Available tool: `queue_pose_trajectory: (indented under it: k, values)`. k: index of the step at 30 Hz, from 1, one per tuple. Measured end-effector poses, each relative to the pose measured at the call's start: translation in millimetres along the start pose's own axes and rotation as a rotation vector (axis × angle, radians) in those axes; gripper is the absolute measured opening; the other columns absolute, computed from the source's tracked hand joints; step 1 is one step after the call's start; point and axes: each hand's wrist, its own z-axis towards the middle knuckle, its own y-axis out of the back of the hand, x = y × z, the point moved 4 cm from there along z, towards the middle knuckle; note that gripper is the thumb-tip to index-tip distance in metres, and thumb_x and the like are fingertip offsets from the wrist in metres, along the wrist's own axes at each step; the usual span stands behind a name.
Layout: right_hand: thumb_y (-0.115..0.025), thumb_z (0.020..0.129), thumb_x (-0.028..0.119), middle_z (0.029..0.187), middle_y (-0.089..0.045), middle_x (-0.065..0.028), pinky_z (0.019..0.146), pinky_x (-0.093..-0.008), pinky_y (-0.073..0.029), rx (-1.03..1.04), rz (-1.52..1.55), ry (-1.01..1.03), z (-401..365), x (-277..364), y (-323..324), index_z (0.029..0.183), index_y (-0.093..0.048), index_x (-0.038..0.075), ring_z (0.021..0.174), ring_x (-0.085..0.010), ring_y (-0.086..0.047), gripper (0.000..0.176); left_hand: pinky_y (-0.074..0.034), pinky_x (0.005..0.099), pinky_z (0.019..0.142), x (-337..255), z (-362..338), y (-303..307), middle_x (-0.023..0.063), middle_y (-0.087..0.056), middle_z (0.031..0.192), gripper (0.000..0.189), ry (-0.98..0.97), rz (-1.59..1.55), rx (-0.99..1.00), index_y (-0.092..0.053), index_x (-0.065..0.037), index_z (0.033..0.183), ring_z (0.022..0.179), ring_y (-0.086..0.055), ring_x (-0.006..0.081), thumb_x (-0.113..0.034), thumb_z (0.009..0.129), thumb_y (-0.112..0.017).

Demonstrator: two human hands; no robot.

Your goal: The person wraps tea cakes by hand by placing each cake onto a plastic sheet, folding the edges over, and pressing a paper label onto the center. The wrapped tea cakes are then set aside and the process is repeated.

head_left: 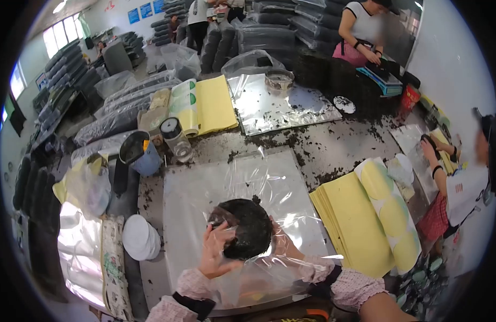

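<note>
A dark round cake of what looks like dried seaweed (250, 228) lies on clear plastic film (199, 196) in the lower middle. My left hand (216, 249) is at its left side, fingers spread and thumb apart, touching the film over the cake's edge. At the right edge is my right hand (284, 240); its fingertips are partly hidden by the cake and the shiny film. Film also spreads in front of both wrists. Beyond the hands stand a clear jar with a dark lid (175, 139) and a blue container (140, 153).
Yellow sheets (347, 220) and round labels (379, 198) lie to the right. White discs (139, 236) are stacked left. A metal tray (291, 110) with a clear ring (279, 80) and scattered dark flakes is farther back. Co-workers (360, 32) work at the right.
</note>
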Motion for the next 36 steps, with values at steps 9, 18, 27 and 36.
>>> queue_pose_trajectory:
  k: [9,18,27,36]
  values:
    - [-0.078,0.074,0.009,0.128,-0.058,-0.0165,0.105,-0.0399,-0.043,-0.226,-0.052,0.189,83.3,93.5,9.2,0.130,-0.055,0.002,0.122,-0.0345,-0.054,0.061,-0.037,0.0480,0.103,14.9,1.8,-25.3,0.0122,-0.066,0.108,0.050,0.298,0.178,-0.115,-0.069,-0.006,0.105,0.110,-0.055,0.0353,-0.032,0.065,-0.088]
    - [-0.064,0.078,0.010,0.107,-0.064,-0.0112,0.093,-0.0376,-0.047,0.025,-0.125,0.196,83.7,83.7,24.6,0.119,-0.059,0.002,0.107,-0.0309,-0.059,0.042,-0.041,0.0464,0.104,21.2,37.3,-38.4,0.0177,-0.058,0.128,0.079,0.232,-0.037,-0.095,-0.063,-0.001,0.121,0.122,-0.053,0.0362,-0.053,0.067,-0.085]
    - [-0.053,0.091,0.012,0.127,-0.055,-0.0181,0.107,-0.0484,-0.039,-0.338,0.405,0.019,138.9,59.1,48.0,0.123,-0.058,0.001,0.117,-0.0348,-0.054,0.033,-0.045,0.0452,0.098,22.8,44.6,-41.1,0.0164,-0.059,0.124,0.067,0.348,0.022,-0.024,-0.061,-0.003,0.122,0.112,-0.056,0.0370,-0.032,0.068,-0.088]
    - [-0.064,0.081,0.006,0.114,-0.059,-0.0183,0.106,-0.0468,-0.043,-0.054,-0.153,0.152,83.6,73.2,26.5,0.104,-0.062,0.000,0.110,-0.0377,-0.057,0.024,-0.042,0.0469,0.108,20.0,61.0,-54.3,0.0167,-0.056,0.130,0.076,0.094,0.255,0.171,-0.053,-0.006,0.136,0.126,-0.052,0.0370,-0.022,0.068,-0.082]
